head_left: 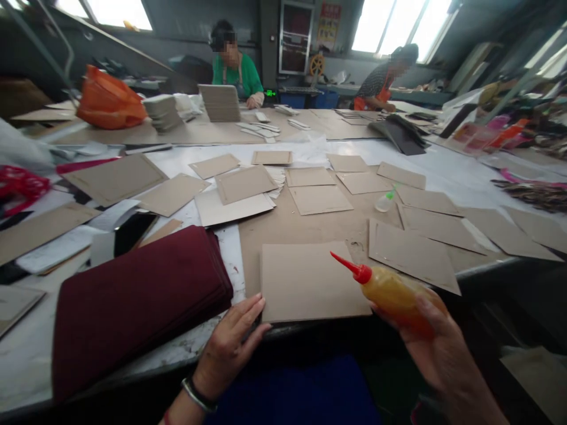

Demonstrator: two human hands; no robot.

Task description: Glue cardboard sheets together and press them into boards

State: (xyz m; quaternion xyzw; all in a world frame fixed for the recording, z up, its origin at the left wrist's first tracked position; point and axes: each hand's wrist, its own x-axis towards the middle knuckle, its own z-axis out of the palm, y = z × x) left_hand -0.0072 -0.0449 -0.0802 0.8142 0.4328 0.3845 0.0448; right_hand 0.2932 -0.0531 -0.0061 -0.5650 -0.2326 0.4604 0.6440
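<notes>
The two hands are apart at the near edge of the table. The right hand (432, 342) is wrapped around a fat squeeze bottle (390, 292) with a red tip — the stuff inside looks yellow-brown. The bottle leans over the right side of a flat tan board (305, 283), and its tip points away and to the left. I can't tell if the tip touches the board. The left hand (233, 336) rests at the board's near left corner, its fingers out straight and its thumb spread from them.

Just left of the board is a pile of dark red cloth (142, 301). More tan cards (411, 254) lie all around, and a little bottle with a green tip (383, 203) is among them. Across the table — a person in green (250, 74) sits near an orange bag (108, 100).
</notes>
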